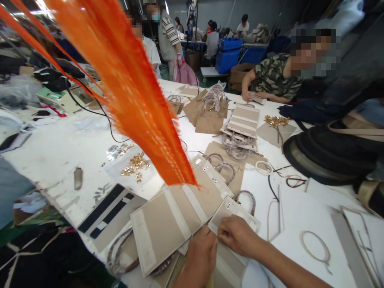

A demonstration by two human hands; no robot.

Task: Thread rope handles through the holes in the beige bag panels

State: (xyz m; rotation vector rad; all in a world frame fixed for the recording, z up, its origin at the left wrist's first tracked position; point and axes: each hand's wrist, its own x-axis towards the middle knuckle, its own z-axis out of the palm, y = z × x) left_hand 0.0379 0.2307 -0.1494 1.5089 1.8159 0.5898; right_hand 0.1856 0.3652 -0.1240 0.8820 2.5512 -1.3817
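Observation:
My left hand is closed, its fingers bent together at the edge of a beige bag panel lying in front of me. Close beside it, my right hand is curled in a pinch over the upper part of the same panel. Whatever sits between the fingertips is too small or hidden to make out. A brown looped handle shows past the panel's top. To the left, touching or nearly touching my left hand, lies a larger stack of beige panels with pale strips across them and handles poking out.
Orange ribbons hang across the view. Gold metal fittings and a small cylinder lie on the white table. More handled panels are stacked further back. A co-worker in camouflage sits opposite; black rolls stand at right.

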